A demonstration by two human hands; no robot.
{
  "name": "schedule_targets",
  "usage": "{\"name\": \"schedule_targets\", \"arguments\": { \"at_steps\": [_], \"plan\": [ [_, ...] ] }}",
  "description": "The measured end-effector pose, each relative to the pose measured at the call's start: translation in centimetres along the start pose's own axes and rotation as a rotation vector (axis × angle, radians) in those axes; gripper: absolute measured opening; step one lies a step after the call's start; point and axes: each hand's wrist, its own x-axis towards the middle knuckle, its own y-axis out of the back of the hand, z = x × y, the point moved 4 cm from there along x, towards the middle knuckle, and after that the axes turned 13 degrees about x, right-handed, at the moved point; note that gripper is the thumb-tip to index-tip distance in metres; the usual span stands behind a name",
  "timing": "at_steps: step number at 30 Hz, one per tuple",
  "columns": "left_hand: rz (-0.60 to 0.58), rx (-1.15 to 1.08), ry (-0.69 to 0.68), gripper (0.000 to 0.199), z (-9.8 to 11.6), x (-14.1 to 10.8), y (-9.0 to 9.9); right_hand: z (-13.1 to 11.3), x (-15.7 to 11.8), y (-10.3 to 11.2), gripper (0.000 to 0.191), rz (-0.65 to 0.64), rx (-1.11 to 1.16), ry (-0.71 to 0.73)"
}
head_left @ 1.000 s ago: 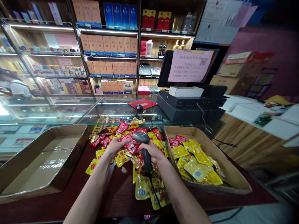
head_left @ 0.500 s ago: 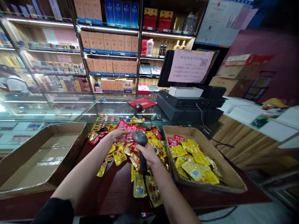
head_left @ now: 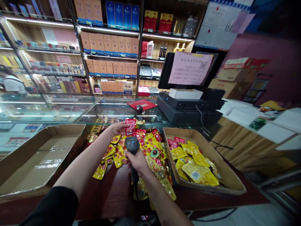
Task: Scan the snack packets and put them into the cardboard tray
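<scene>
My left hand is closed on a red snack packet, which it holds up above the heap with its printed face toward me. In my right hand is a dark barcode scanner, its head raised just below and right of the packet. Under both hands spreads a heap of yellow and red snack packets on the dark wooden table. To the right, a cardboard tray holds several yellow packets and a couple of red ones.
A second cardboard tray stands at the left. Behind the heap are a glass counter, a mouse on a red mat, and a cash register with a monitor. A person is at the far left.
My left hand has lifted the red packet clear of the heap, slightly up. My right hand has moved the scanner left and a little down.
</scene>
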Motion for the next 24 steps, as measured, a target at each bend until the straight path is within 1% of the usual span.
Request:
{"name": "schedule_targets", "arguments": {
  "at_steps": [5,9,16,24],
  "plan": [
    [0.008,0.009,0.002,0.026,-0.09,-0.30,0.01,-0.36,-0.18,0.04,0.016,0.039,-0.056,0.027],
    [0.012,0.020,0.008,0.027,-0.14,-0.19,0.17,-0.50,-0.26,0.05,0.015,0.041,-0.051,0.026],
    [-0.023,0.023,-0.002,0.026,-0.17,0.22,0.18,-0.58,-0.37,0.07,0.013,0.041,-0.055,0.027],
    [-0.031,0.044,0.013,0.026,-0.43,-0.24,-0.07,-0.52,-0.27,0.00,0.014,0.018,-0.042,0.013]
  ]
}}
